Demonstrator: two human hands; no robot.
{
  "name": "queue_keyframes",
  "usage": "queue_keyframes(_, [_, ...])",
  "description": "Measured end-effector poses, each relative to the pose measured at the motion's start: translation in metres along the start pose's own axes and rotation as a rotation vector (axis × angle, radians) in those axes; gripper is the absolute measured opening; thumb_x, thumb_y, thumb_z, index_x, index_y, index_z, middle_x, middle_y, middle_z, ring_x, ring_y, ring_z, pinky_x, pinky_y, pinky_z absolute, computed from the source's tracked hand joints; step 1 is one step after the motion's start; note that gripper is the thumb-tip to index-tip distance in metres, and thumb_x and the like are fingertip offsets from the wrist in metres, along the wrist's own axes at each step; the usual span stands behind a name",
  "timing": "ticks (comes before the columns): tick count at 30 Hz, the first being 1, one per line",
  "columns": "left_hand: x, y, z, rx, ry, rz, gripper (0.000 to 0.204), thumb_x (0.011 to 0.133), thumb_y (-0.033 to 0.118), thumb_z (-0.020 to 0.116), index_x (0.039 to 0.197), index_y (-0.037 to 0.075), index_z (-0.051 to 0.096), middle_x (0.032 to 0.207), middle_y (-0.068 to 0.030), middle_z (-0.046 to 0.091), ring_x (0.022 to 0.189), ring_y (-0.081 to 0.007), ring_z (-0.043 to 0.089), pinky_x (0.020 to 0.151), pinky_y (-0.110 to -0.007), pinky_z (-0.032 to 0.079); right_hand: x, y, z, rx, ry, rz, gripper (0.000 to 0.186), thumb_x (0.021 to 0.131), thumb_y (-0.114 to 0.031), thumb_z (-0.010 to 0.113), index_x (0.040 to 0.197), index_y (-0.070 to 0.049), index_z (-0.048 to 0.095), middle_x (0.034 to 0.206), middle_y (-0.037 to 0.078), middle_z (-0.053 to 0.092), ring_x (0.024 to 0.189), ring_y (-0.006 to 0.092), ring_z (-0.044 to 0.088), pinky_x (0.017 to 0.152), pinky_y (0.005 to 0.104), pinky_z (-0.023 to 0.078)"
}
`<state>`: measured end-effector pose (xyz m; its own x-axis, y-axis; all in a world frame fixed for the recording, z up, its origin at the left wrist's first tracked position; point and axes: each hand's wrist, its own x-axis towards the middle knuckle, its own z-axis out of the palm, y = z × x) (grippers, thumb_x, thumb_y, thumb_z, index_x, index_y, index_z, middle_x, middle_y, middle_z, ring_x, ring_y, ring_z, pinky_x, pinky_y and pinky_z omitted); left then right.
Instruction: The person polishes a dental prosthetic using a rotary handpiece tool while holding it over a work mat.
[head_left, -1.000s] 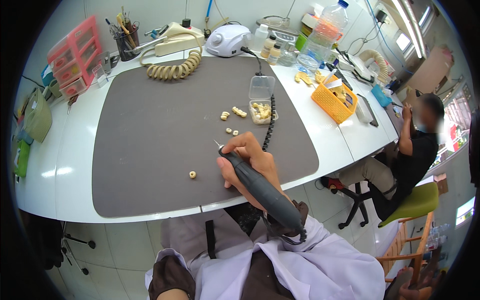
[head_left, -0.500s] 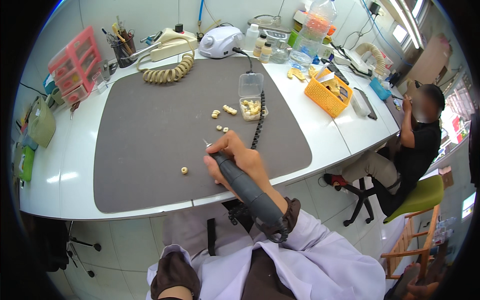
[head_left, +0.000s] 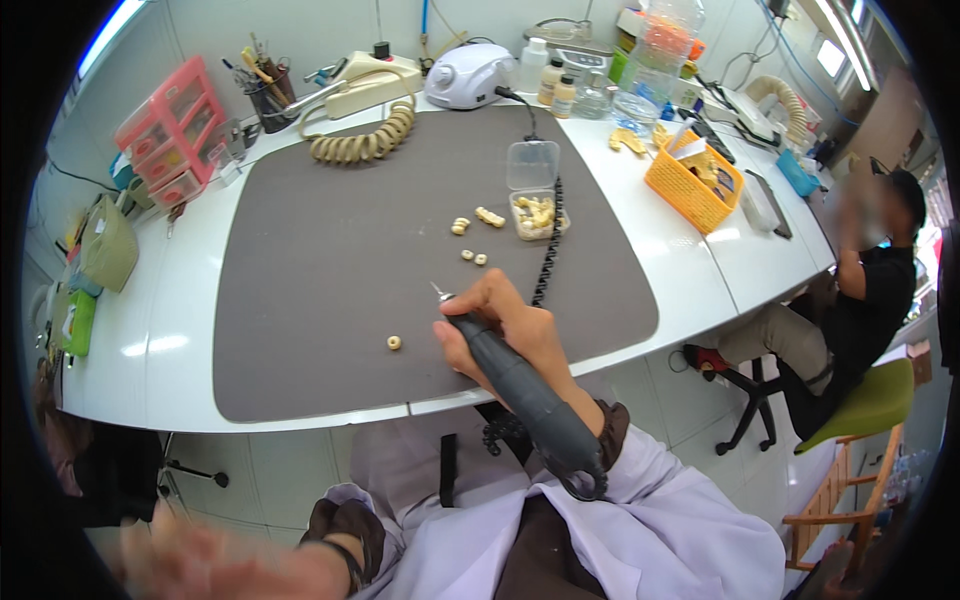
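Note:
My right hand (head_left: 505, 325) is wrapped round a dark grey rotary handpiece (head_left: 520, 375), whose thin metal bit points up and left over the mat. To the left of that bit lies a single cream tooth-like piece (head_left: 394, 343). Beyond my hand sit two small cream pieces (head_left: 474, 258), with two longer joined ones (head_left: 489, 217) behind them. An open clear plastic box (head_left: 518, 228) holds several more. Low at the left edge, my left hand (head_left: 200, 560) is over the floor, away from the table, its fingers smeared by motion.
A dark grey mat (head_left: 310, 250) covers the white table. Along the back stand a white control unit (head_left: 470, 76), a coiled beige hose (head_left: 365, 147) and small bottles (head_left: 563, 97). A yellow basket (head_left: 680, 190) is at the right. A seated person (head_left: 880, 270) is farther right.
My left hand has come into view at the lower left, where only the wrist and sleeve showed before. The whole scene has shifted slightly right; my right hand still grips the handpiece.

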<state>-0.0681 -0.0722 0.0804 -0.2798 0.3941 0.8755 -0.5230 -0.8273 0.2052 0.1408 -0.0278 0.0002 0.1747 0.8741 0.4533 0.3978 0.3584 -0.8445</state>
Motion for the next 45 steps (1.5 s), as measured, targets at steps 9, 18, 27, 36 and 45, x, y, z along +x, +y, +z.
queue_keyframes(9, [-0.034, -0.091, -0.033, 1.165, -0.628, -0.726, 0.03, 0.07, 0.005, 0.075, 0.099, 0.003, 0.069, 0.091, -0.0066, 0.061, 0.077, -0.017, 0.058, 0.069, -0.03, 0.047, -0.002, -0.007, 0.003, 0.101, 0.05, 0.072, 0.022, 0.08, -0.007, 0.073, 0.092, -0.003, 0.056, 0.077, 0.006, 0.066, 0.064, 0.009, 0.065, 0.059, 0.022, 0.051])
queue_keyframes(18, [-0.047, -0.103, -0.031, 1.174, -0.699, -0.628, 0.013, 0.08, 0.001, 0.067, 0.094, 0.0, 0.066, 0.088, -0.0101, 0.061, 0.074, -0.024, 0.061, 0.067, -0.034, 0.049, -0.008, 0.0, 0.006, 0.198, 0.099, 0.08, 0.023, 0.079, -0.003, 0.074, 0.094, -0.002, 0.057, 0.078, 0.007, 0.065, 0.064, 0.0085, 0.064, 0.059, 0.0215, 0.049])
queue_keyframes(27, [-0.03, -0.101, -0.028, 1.222, -0.967, -0.662, 0.012, 0.084, 0.003, 0.062, 0.096, 0.0, 0.059, 0.088, -0.0119, 0.057, 0.079, -0.0308, 0.06, 0.068, -0.038, 0.048, -0.004, -0.003, 0.004, 0.191, 0.091, 0.129, 0.023, 0.08, -0.003, 0.074, 0.094, -0.001, 0.056, 0.081, 0.007, 0.064, 0.067, 0.0058, 0.06, 0.061, 0.0194, 0.048])
queue_keyframes(36, [-0.029, -0.093, -0.021, 0.905, -0.446, -0.791, 0.014, 0.082, 0.002, 0.069, 0.095, -0.002, 0.064, 0.084, -0.0084, 0.06, 0.072, -0.016, 0.06, 0.066, -0.029, 0.05, -0.005, 0.005, 0.005, 0.26, 0.2, 0.005, 0.026, 0.077, -0.002, 0.077, 0.093, 0.0, 0.057, 0.071, 0.006, 0.061, 0.063, 0.0052, 0.058, 0.056, 0.0192, 0.045])
queue_keyframes(45, [-0.045, -0.104, -0.014, 0.32, -0.128, -1.141, 0.02, 0.08, -0.005, 0.07, 0.1, -0.003, 0.068, 0.089, -0.0088, 0.066, 0.08, -0.0128, 0.063, 0.074, -0.024, 0.052, -0.011, 0.009, -0.029, 0.533, 0.002, -0.187, 0.022, 0.081, 0.004, 0.063, 0.101, 0.001, 0.055, 0.078, 0.015, 0.065, 0.078, 0.0239, 0.068, 0.088, 0.0461, 0.048])
